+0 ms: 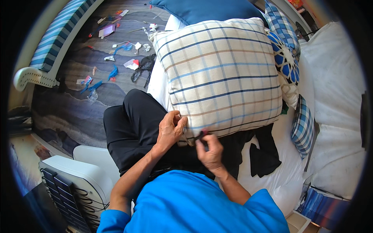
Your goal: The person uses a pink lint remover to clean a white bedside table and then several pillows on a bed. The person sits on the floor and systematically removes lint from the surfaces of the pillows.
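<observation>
A large cream cushion (225, 73) with blue, brown and grey checks lies across my lap and the white bed. Its near left corner is by my hands. My left hand (171, 128) is closed at that corner, thumb and forefinger pinched on the cushion's edge. Just right of it, my right hand (210, 153) grips a small dark and red object (203, 134) between thumb and fingers. Motion blurs this object, so its kind does not show. It is close to the cushion's near seam.
Black cloth (265, 157) lies on the white bed (287, 171) to the right. Blue checked cushions (304, 126) and a blue pillow (217, 9) surround the big cushion. Scraps and plastic bits (112, 72) litter the dark floor at left. A white appliance (77, 174) stands near left.
</observation>
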